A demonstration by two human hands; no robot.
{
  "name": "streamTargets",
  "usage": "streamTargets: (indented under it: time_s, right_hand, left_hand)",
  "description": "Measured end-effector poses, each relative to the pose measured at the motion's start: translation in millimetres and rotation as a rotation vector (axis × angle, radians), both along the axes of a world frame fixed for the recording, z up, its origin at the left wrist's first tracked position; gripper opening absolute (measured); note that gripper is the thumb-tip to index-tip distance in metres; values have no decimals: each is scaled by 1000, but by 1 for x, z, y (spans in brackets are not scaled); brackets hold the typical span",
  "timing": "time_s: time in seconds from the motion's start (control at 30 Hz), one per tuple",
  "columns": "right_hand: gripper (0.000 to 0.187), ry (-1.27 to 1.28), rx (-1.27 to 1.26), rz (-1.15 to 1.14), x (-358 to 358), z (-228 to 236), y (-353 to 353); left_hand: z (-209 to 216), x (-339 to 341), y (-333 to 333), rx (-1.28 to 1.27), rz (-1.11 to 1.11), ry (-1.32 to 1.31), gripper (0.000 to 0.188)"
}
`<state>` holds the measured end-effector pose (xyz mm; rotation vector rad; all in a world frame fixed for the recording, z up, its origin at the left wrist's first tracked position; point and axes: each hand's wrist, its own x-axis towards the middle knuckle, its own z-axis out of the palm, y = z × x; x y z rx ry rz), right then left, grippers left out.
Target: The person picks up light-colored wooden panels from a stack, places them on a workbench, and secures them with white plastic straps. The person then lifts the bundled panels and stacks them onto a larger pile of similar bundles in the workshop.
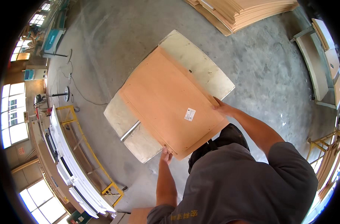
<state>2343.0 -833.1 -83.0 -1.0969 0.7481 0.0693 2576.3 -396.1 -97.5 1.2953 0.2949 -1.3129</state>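
An orange-brown flat panel with small holes along its edges and a white label near one end lies over a worn off-white board. My left hand grips the panel's near left corner, thumb on top. On the right, my right hand is closed around the panel's edge, with the fingers partly hidden beneath it. A thin metal strip rests on the off-white board and pokes out from under the panel's left side.
A stack of brown boards stands at the far right. To the left are a yellow metal frame with white panels and a cable on the grey concrete floor. A shelf-like panel unit stands at the right edge.
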Motion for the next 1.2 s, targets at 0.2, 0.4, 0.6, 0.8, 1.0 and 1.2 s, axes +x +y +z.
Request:
streamTargets:
  time_s: [0.2,0.4,0.6,0.8,1.0,1.2]
  right_hand:
    - [75,192,72,-54,6,60,-5]
    - [72,185,71,-50,-15,28,23]
    - [82,72,66,-43,-55,33,60]
    - [88,106,18,45,-92,32,58]
    - [92,130,-85,90,-89,37,48]
    - [110,268,-1158,556,34,141,29]
  left_hand:
    - [12,-10,-38,58,-65,-109,94]
    - [20,-22,-15,41,-27,-127,95]
    - [22,-67,35,66,0,-46,105]
    - [24,-101,41,86,48,42,110]
    - [25,-102,40,130,118,93,105]
    - [15,-58,65,139,-21,98,75]
